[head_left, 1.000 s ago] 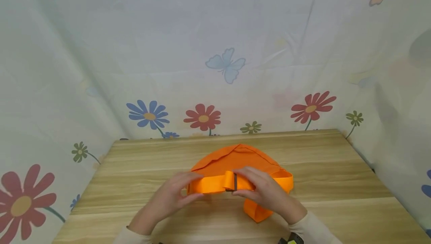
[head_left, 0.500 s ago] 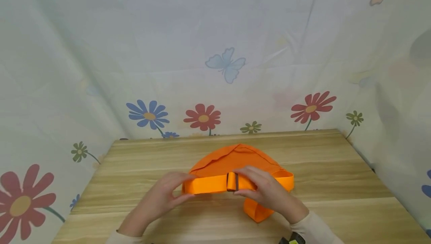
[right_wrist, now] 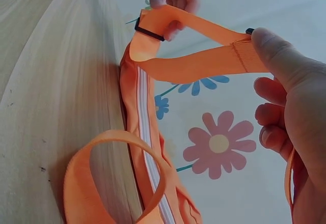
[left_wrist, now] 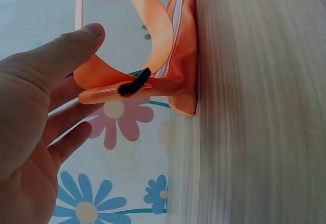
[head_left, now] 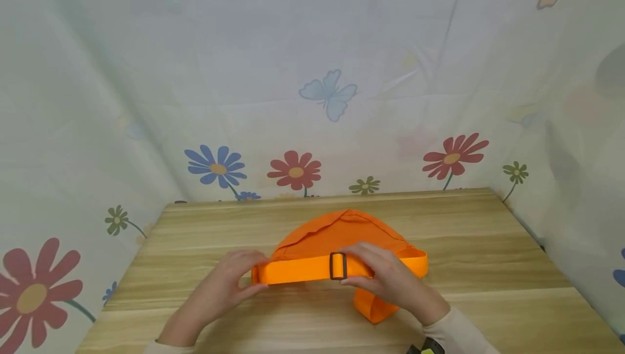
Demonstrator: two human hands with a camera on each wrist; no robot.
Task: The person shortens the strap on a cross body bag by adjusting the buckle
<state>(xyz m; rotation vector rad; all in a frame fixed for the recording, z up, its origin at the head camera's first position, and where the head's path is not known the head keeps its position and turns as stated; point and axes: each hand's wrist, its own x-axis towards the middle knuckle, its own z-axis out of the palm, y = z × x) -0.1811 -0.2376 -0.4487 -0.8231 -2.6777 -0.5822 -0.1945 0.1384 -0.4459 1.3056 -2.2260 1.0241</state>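
Note:
An orange waist bag [head_left: 337, 237] lies on the table, its white zipper [right_wrist: 144, 112] visible in the right wrist view. Its orange strap [head_left: 298, 271] is stretched between the two hands in front of it. The left hand [head_left: 222, 283] pinches the strap's folded left end between thumb and fingers. My right hand [head_left: 390, 278] pinches the strap just right of a black slide buckle [head_left: 344, 266], thumb below and fingers above. Closer to the bag, a second black buckle [right_wrist: 148, 32] sits on the strap where it loops back, also seen in the left wrist view.
The wood-grain table [head_left: 205, 229] runs back to a flower-printed curtain [head_left: 244, 99] behind and at both sides. A loose strap loop [head_left: 373, 308] lies on the table below the right hand.
The left hand has moved left, drawing the strap out, so the stretch between the hands is longer. The fold beside the slide buckle has flattened into it. The right hand stays nearly in place.

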